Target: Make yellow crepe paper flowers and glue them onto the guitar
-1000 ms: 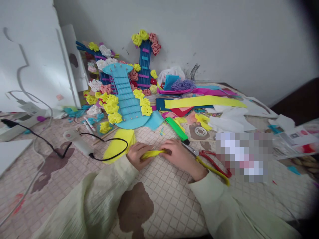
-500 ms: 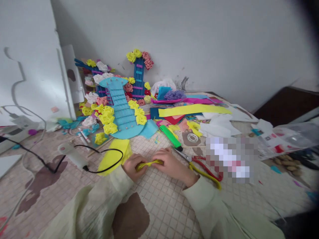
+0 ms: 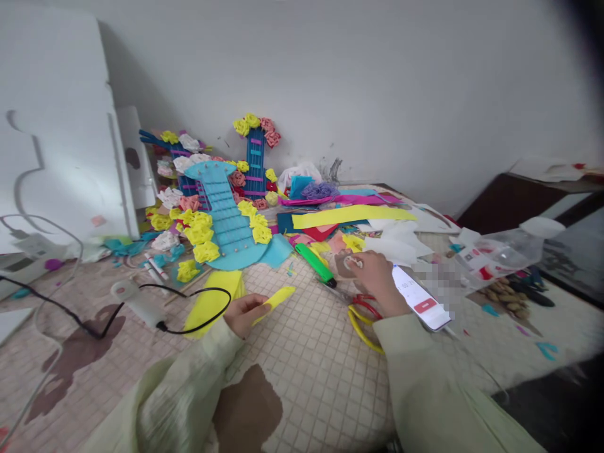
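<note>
My left hand [image 3: 248, 313] pinches a folded yellow crepe paper strip [image 3: 281, 296] between thumb and fingers, its free end pointing right. Beside that hand lies a stack of yellow crepe paper [image 3: 214, 296] under a black cable. My right hand [image 3: 375, 277] reaches forward, its fingertips closed at a small white spool [image 3: 352, 262] that they partly cover. Under and beside the right wrist lie scissors [image 3: 363, 324] with red and yellow handles. A green box cutter [image 3: 315, 264] lies left of the spool.
A light blue guitar-shaped piece [image 3: 229, 217] with yellow paper flowers leans at the back. A white glue gun [image 3: 136, 305] lies left. A lit phone [image 3: 419, 299] stands right of my right hand, with a plastic bottle [image 3: 509, 251] beyond. A yellow strip [image 3: 353, 216] crosses coloured paper.
My right hand has let go of the yellow strip and moved right and forward to the white spool. The strip stays in my left hand. The view has shifted slightly.
</note>
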